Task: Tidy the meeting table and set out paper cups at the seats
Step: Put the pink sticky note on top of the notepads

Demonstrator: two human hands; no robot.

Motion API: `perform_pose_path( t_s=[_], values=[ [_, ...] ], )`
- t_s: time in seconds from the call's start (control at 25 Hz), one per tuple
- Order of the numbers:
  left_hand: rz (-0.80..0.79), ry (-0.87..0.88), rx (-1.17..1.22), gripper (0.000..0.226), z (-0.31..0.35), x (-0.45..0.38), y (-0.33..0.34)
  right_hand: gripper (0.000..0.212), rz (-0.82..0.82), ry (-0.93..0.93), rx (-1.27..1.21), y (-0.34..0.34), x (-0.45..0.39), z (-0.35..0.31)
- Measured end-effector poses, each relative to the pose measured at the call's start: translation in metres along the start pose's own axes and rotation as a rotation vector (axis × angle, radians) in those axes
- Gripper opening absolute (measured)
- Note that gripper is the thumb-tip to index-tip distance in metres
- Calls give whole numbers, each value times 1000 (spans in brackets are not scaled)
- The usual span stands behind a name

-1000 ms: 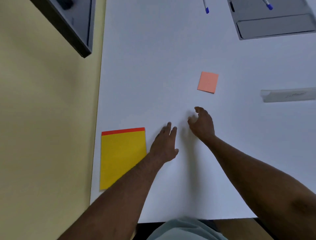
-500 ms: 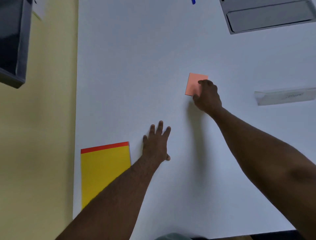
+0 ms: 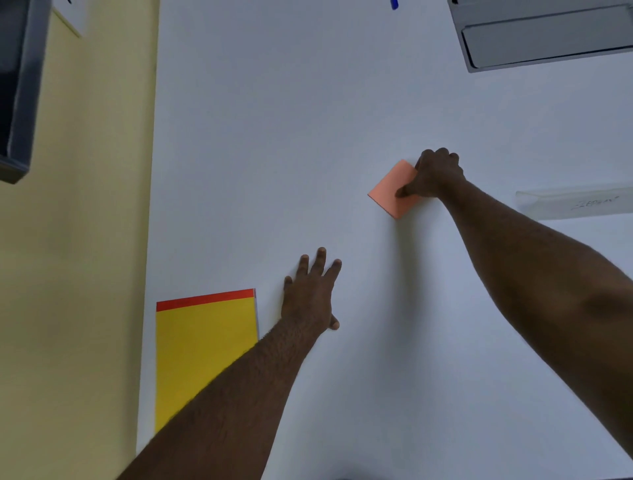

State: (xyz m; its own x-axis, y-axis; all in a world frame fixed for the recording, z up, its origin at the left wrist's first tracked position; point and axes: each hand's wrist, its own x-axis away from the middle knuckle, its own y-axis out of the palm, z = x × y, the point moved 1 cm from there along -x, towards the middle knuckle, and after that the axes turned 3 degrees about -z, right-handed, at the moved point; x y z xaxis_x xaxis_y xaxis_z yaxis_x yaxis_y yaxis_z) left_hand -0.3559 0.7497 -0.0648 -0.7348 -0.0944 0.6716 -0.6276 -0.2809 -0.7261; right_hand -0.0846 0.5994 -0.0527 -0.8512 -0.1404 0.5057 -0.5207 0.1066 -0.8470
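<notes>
A small orange sticky-note pad [image 3: 388, 192] lies turned at an angle on the white table [image 3: 274, 137]. My right hand [image 3: 435, 174] holds it, thumb on its top face and fingers curled round its far edge. My left hand [image 3: 313, 291] rests flat on the table with fingers spread, just right of a yellow notepad [image 3: 202, 349] with a red top band. No paper cups are in view.
A grey laptop [image 3: 548, 34] sits at the far right corner. A clear plastic ruler [image 3: 575, 202] lies at the right edge. A blue pen tip [image 3: 394, 4] shows at the top. A dark box [image 3: 17, 85] stands off the table's left side.
My right hand reached forward to the orange pad, closed on it and turned it from square to diagonal. My left hand spread flat on the table beside the yellow notepad.
</notes>
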Motion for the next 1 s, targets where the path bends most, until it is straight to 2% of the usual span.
perform_pose_path(
  t_s=[0.08,0.12,0.2,0.28,0.4,0.48,0.56,0.64,0.72,0.8,0.92,1.0],
  values=[
    [6,4,13,125,0,2,-1,79,-14,23,-63,2,8,3],
    [5,5,21,125,-1,3,-1,66,-9,14,-125,4,13,6],
    [8,21,49,120,-3,4,-2,32,44,21,-387,8,27,13],
    [76,41,132,98,-8,13,-1,12,84,45,-707,13,50,14],
    [436,51,335,56,-29,46,1,3,65,12,-965,26,93,2],
    [673,22,355,46,-48,70,8,6,-14,-41,-1055,37,119,-10],
    [771,-114,315,46,-77,97,24,12,-143,-127,-1023,54,145,-37],
    [698,-255,304,53,-103,118,43,19,-263,-230,-903,74,163,-69],
    [506,-417,338,69,-124,140,62,25,-403,-390,-734,95,181,-109],
    [343,-507,341,87,-139,156,80,29,-480,-550,-559,115,195,-146],
    [253,-507,339,99,-146,161,97,30,-432,-715,-331,135,204,-181],
    [250,-507,362,101,-147,165,102,28,-374,-738,-255,144,206,-195]
  ],
)
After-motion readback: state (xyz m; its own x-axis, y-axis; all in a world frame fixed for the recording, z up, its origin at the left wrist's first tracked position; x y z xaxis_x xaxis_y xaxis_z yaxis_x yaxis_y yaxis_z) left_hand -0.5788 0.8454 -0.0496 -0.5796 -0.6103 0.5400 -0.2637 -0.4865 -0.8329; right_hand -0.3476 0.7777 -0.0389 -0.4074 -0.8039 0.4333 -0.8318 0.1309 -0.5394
